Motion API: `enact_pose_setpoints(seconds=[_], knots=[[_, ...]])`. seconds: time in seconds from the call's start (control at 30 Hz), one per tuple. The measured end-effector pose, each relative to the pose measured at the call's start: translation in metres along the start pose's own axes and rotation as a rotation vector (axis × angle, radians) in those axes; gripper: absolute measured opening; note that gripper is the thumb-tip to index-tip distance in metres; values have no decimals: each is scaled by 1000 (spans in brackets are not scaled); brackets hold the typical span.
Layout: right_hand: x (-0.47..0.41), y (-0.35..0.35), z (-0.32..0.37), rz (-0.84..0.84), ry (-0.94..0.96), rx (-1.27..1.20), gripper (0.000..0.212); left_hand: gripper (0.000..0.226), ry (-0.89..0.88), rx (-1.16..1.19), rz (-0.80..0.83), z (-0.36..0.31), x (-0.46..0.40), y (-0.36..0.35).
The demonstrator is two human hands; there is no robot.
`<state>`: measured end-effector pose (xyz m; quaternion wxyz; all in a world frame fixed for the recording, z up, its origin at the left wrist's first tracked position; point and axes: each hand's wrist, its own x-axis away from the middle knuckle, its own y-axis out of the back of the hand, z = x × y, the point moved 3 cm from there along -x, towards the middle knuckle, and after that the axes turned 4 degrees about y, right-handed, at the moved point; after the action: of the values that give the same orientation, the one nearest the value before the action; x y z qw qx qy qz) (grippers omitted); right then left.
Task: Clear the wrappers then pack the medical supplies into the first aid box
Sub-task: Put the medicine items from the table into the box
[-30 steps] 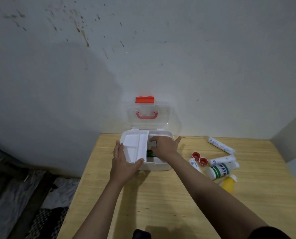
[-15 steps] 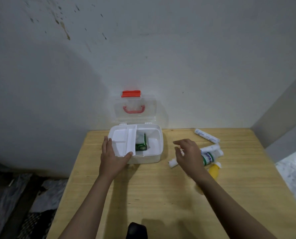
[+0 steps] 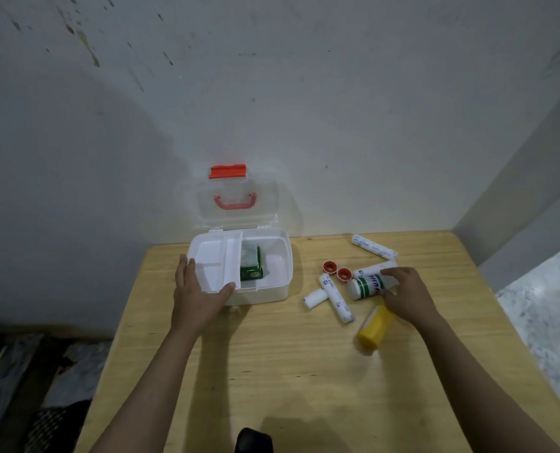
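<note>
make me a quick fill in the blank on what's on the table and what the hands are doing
1. The only item inside the first aid box is a ____ carton.
2. The left hand rests on the box's white ____.
3. The right hand reaches over the bottle with ____ stripes.
4. The bottle lying nearest the person is ____.

Missing words: green; tray; green; yellow

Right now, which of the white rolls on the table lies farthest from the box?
The white roll at the table's back edge near the wall; the other three cluster closer, around the red caps.
</note>
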<state>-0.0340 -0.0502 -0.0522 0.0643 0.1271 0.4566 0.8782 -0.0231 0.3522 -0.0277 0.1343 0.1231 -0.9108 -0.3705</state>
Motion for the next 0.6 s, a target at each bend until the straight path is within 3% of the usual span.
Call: enact_pose_setpoints(seconds=[0.27, 0.47, 0.6], knots=[[-2, 4, 2, -41, -44, -87, 47, 103, 3, 2, 1, 0, 1, 1], [3, 27, 24, -193, 82, -251, 23, 103, 2, 9, 1, 0, 1, 0], [10, 47, 65, -304, 202, -327, 20, 104, -2, 22, 6, 1, 1, 1]])
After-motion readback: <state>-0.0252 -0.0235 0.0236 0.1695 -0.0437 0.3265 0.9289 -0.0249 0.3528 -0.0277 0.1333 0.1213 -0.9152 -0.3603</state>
